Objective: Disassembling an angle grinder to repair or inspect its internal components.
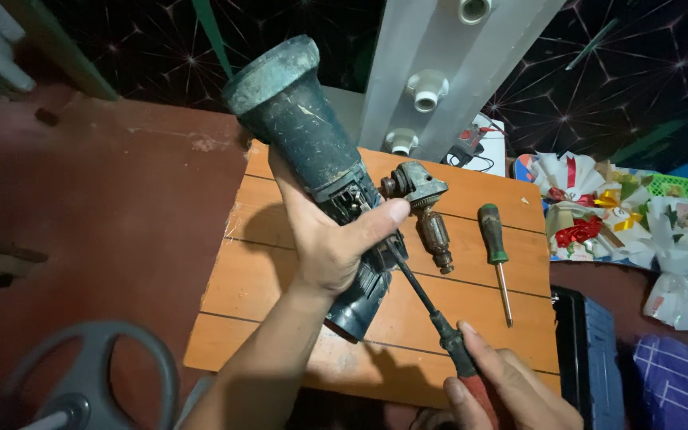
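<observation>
My left hand (328, 243) grips a dirty dark green power tool housing (304, 135), held tilted above a wooden board (471, 310), wide end up and to the left. My right hand (511, 390) holds a screwdriver (431, 314) with a red and black handle, and its shaft tip reaches into the housing's open middle near my left thumb. A motor armature with a gear head (424, 211) lies on the board just right of the housing. A second screwdriver with a green handle (494, 247) lies further right, pointing toward me.
A grey panel with white pipe fittings (428, 87) rises behind the board. Wrapped bouquets (639, 231) lie at the right, with a dark box (591, 358) beside the board's right edge. A grey wheel (93, 374) sits at lower left on the red floor.
</observation>
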